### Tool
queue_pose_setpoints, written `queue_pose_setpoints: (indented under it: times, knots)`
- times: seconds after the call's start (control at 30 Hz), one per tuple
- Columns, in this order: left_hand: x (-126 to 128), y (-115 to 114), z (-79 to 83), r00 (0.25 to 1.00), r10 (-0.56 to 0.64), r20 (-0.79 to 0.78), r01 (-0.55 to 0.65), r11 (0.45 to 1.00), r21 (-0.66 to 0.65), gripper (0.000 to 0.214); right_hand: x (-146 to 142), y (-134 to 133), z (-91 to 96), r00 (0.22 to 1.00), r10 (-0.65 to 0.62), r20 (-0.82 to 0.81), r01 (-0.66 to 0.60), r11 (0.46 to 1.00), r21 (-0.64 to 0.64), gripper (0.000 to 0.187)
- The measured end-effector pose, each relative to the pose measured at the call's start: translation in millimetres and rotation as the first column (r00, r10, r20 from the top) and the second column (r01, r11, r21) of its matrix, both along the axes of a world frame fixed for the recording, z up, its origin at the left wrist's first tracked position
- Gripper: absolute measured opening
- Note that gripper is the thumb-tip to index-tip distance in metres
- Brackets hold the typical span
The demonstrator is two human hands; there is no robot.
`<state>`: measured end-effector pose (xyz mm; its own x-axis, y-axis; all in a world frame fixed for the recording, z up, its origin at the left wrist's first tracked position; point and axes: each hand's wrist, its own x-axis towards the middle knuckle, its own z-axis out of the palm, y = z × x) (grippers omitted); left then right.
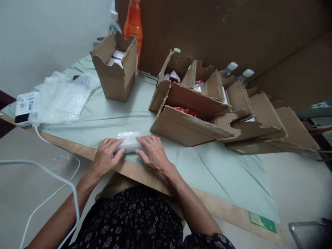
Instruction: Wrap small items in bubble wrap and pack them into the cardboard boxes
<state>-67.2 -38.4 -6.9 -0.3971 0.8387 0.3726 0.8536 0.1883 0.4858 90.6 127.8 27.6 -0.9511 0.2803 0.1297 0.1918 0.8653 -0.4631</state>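
Note:
A small bundle wrapped in bubble wrap lies on the pale green cloth near the table's front edge. My left hand grips its left end, thumb toward me and fingers on the far side. At the right end my right hand holds it the same way. Whatever is inside the wrap cannot be made out. To the left of my hands lies a loose pile of bubble wrap sheets.
An open cardboard box with small white boxes inside stands behind the bundle. Several open cardboard bins fill the right side. An orange bottle stands at the back. A white device with a cable sits at the left edge.

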Motion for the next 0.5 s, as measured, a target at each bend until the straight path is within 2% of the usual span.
queue_pose_setpoints:
  times: [0.07,0.13,0.2,0.23,0.3,0.37,0.43,0.47,0.5]
  knots:
    - [-2,6,-2.0,0.997,0.075,0.026,-0.074,0.997,-0.019,0.033,-5,-4,-2.1,0.999,0.032,-0.002,-0.032,0.995,0.09,0.055]
    - [-2,8,-0.2,0.98,0.172,0.102,-0.172,0.985,-0.001,0.038,-14,-3,-6.7,0.997,0.07,0.036,-0.074,0.988,0.134,0.05]
    - [2,4,5.3,0.923,0.279,0.265,-0.294,0.956,0.019,0.045,-23,2,-11.2,0.997,0.049,0.059,-0.055,0.993,0.1,0.04]
    - [5,0,9.0,0.87,0.32,0.375,-0.35,0.937,0.013,0.049,-26,4,-12.8,0.999,0.018,0.05,-0.021,0.998,0.061,0.036]
    - [14,-9,16.7,0.698,0.339,0.631,-0.413,0.91,-0.031,0.059,-24,5,-13.9,0.998,-0.063,-0.004,0.063,0.997,-0.041,0.033]
    - [26,-15,23.2,0.436,0.247,0.865,-0.369,0.926,-0.079,0.07,-14,-1,-12.4,0.987,-0.142,-0.07,0.132,0.982,-0.135,0.032]
    - [38,-13,27.4,0.158,0.11,0.981,-0.277,0.959,-0.063,0.076,3,-12,-8.4,0.979,-0.174,-0.107,0.149,0.967,-0.208,0.031]
    - [44,-10,28.6,0.06,0.059,0.996,-0.256,0.966,-0.042,0.077,13,-19,-5.9,0.979,-0.169,-0.114,0.138,0.962,-0.237,0.03]
    - [49,-6,29.4,0.003,0.026,1.0,-0.253,0.967,-0.024,0.077,23,-25,-3.3,0.98,-0.163,-0.118,0.127,0.957,-0.262,0.03]
